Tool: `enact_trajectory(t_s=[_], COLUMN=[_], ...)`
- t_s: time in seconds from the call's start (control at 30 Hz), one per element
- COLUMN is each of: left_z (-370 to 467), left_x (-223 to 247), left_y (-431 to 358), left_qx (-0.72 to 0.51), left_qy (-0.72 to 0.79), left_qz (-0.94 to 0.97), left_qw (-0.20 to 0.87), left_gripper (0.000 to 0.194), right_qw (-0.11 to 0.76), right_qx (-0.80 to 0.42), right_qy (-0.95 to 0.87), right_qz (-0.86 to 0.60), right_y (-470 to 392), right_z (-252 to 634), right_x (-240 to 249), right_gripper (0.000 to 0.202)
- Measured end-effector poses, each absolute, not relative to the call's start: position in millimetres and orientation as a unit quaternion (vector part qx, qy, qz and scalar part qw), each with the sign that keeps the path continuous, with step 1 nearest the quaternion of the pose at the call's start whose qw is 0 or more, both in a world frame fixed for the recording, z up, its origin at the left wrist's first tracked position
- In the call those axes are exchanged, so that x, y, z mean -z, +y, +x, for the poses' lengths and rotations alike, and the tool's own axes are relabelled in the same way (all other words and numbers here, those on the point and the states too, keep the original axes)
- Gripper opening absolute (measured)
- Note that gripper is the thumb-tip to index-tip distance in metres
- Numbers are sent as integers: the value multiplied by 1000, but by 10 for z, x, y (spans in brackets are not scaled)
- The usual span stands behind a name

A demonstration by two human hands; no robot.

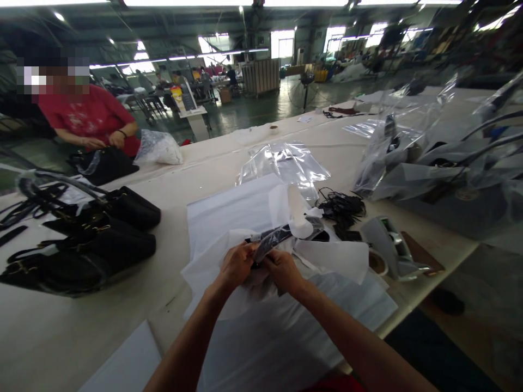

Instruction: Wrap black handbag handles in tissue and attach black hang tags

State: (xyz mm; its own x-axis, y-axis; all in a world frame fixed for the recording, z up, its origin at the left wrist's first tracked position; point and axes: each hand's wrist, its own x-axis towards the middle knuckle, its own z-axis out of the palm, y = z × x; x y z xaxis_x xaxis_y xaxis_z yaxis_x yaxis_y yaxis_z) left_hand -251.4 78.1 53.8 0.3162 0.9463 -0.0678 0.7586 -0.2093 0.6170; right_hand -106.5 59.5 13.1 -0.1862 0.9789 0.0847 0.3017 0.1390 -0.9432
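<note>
Both hands work close together over sheets of white tissue paper (220,212). A black bag handle (273,238), wrapped in clear plastic, rises between them and leans to the right. My left hand (238,264) is closed at the handle's lower end, its fingertips pinched together. From the other side, my right hand (286,269) is closed with its fingers curled in at the same spot. What the fingertips grip exactly is partly hidden. Under the hands, most of the bag is covered by crumpled paper. A white paper strip (299,212) stands up just behind the handle.
Several black handbags (81,250) stand at left. Clear plastic bags (286,160) lie ahead, with black straps (341,207) and a tape roll (378,262) to the right. Plastic-covered bags (445,169) fill the right side. Across the table, a person in red (90,117) handles a black bag.
</note>
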Motion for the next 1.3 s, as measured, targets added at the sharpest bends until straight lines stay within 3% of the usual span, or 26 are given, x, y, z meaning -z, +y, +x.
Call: enact_trajectory(t_s=[0.33, 0.5, 0.97, 1.3], left_z=[-2512, -2549, -2565, -2566], left_x=[-519, -543, -531, -637], left_y=[730, 718, 804, 913], left_qx=[-205, -220, -218, -168], left_qy=[556, 528, 515, 407], left_qz=[754, 745, 732, 784], left_qw=[283, 345, 389, 438], left_gripper=[14, 20, 15, 13], right_qw=[417, 414, 391, 376], right_qx=[-455, -442, -403, -356], right_qy=[-626, -641, -679, -737], right_qz=[-476, -471, -472, -434], right_y=[569, 577, 569, 581], right_z=[-1040, -1023, -990, -896], right_x=[-147, -133, -188, -96], right_gripper=[21, 24, 23, 22])
